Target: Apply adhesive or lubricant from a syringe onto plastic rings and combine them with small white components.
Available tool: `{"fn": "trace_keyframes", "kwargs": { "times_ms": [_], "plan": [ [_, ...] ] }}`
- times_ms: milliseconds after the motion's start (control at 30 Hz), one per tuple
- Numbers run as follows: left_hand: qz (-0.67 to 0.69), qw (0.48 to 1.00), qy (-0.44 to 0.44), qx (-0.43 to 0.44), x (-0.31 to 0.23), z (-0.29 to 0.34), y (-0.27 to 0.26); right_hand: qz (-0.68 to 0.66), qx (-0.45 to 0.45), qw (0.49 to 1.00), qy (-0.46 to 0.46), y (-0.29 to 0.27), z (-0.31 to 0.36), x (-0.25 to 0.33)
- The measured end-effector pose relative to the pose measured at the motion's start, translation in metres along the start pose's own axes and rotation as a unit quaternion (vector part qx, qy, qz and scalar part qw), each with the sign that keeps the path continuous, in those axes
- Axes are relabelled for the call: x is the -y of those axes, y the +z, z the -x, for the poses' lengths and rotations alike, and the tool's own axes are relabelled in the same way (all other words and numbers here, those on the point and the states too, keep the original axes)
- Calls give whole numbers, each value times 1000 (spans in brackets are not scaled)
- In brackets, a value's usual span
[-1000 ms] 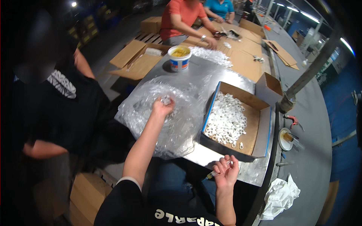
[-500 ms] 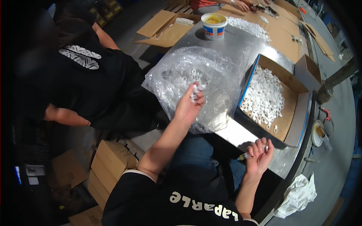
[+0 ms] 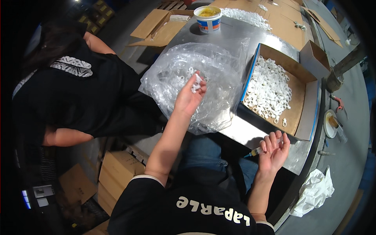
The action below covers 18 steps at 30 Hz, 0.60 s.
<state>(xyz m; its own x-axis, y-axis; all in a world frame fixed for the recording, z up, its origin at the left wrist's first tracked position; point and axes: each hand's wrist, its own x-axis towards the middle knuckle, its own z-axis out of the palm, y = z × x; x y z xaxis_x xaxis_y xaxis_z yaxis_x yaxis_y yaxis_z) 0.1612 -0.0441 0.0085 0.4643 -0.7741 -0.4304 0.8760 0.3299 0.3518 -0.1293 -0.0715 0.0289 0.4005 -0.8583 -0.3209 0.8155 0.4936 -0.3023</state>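
My left hand (image 3: 188, 95) is closed around several small white plastic ring pieces (image 3: 196, 84), palm turned up, above a clear plastic bag (image 3: 162, 76). More of the same white pieces show through and inside that bag. In my right hand (image 3: 273, 156) rests a syringe (image 3: 255, 151) with yellowish contents and a blue tip pointing left; the curled fingers hide part of its barrel. This hand is at the near edge of an open cardboard box (image 3: 299, 107), which holds a heap of white ring pieces (image 3: 270, 88).
A white tub (image 3: 208, 26) with yellow paste stands on the metal table (image 3: 184, 37). Beyond it are more white pieces (image 3: 246, 18) on cardboard. A plate (image 3: 329, 124) and crumpled white cloth (image 3: 313, 194) lie at right. At left is a co-worker in black (image 3: 86, 90).
The view has shifted a little, so the bag, tub and box appear higher and further left. Both hands keep their hold; the right hand's fingers have spread slightly.
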Motion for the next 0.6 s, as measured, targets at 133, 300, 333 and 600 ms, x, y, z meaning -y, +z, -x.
{"fn": "trace_keyframes", "kwargs": {
  "times_ms": [133,300,333,600],
  "plan": [
    [-139,985,-71,75,39,51,12,-1,22,1000,-1,10,-3,-2],
    [-111,946,-228,201,74,82,8,5,84,994,-64,33,3,6],
    [-134,944,-238,186,80,88,10,9,79,993,-89,35,6,10],
    [-209,917,-294,169,113,102,1,-17,114,982,-150,36,13,26]
  ]
}}
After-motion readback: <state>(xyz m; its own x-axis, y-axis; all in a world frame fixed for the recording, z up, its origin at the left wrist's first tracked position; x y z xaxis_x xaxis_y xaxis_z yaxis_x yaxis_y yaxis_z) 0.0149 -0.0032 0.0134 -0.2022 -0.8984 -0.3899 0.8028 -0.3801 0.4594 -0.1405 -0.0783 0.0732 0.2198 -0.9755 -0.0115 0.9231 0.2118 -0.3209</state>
